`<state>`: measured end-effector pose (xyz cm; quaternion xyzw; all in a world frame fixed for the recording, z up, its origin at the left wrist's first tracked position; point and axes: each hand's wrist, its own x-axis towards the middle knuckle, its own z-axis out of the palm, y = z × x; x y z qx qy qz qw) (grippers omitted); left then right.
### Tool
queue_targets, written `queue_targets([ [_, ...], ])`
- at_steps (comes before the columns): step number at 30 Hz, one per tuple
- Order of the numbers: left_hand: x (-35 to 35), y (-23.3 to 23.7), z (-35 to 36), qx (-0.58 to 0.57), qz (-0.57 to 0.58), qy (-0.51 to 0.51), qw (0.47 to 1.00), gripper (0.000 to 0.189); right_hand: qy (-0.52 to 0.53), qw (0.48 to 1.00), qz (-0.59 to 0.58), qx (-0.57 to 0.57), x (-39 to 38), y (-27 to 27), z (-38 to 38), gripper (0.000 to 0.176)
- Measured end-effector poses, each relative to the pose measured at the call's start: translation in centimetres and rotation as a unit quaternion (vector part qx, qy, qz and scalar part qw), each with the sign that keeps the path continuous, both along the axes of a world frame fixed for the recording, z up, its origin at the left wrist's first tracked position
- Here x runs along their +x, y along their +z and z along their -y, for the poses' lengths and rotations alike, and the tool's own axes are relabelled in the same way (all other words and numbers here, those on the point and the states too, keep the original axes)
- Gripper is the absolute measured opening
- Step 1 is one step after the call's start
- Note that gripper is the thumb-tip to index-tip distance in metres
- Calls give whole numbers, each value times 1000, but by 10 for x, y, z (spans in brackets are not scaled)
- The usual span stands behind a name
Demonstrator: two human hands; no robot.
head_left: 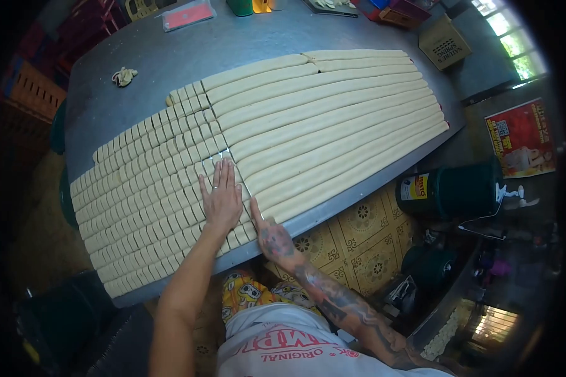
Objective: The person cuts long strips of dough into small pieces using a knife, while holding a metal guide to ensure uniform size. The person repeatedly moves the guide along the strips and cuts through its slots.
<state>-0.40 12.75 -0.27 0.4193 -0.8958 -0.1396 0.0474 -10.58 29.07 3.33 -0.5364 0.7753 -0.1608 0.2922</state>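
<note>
Long parallel rolls of pale dough (333, 119) lie side by side on a grey metal table (126, 47). Their left part is cut across into rows of short pieces (138, 182). My left hand (223, 198) rests flat on the dough near the cut line, fingers stretched out, with a shiny edge of something just past the fingertips. Closed around the handle of a long thin blade, my right hand (273, 237) is at the table's front edge, index finger along the blade (244, 182). The blade lies across the rolls, right of my left hand.
A small dough scrap (124, 76) sits at the table's left. Along the far side are a pink-and-white packet (188, 15) and some containers. A cardboard box (444, 42) stands at the far right. Right of the table are a dark green bucket (465, 191) and a red poster (521, 139).
</note>
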Motion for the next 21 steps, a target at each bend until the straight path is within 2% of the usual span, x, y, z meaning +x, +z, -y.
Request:
queue_targets([
  [3,2,0,-8,-20,-5,0,1000,67,1,998,-26,53,11,15,-38,88],
  [5,4,10,-26,9,-60,58,996,67,9,999,-20,43,9,10,-39,89],
  [6,6,16,-43,5,-60,56,997,67,15,999,-13,36,7,6,-39,90],
  [8,18,21,-86,74,-26,1,997,67,0,1000,-11,-8,8,-4,-40,91],
  [9,20,15,-99,75,-24,-1,997,67,-13,999,-8,-47,10,-5,-42,92],
  [12,19,0,-125,53,9,1,999,68,-7,999,-26,-43,13,-7,-53,95],
  [13,16,2,-125,45,4,10,999,69,-8,999,-24,-40,15,-2,-64,95],
  [15,17,4,-123,34,0,21,999,69,2,999,-3,49,19,12,-95,94],
  [17,16,0,-123,24,0,21,999,71,11,999,23,21,24,9,-143,92],
  [19,17,-2,-124,42,-5,17,999,72,6,987,113,114,17,72,-161,89],
  [21,21,0,-118,54,-10,18,998,72,20,992,87,94,15,83,-192,89],
])
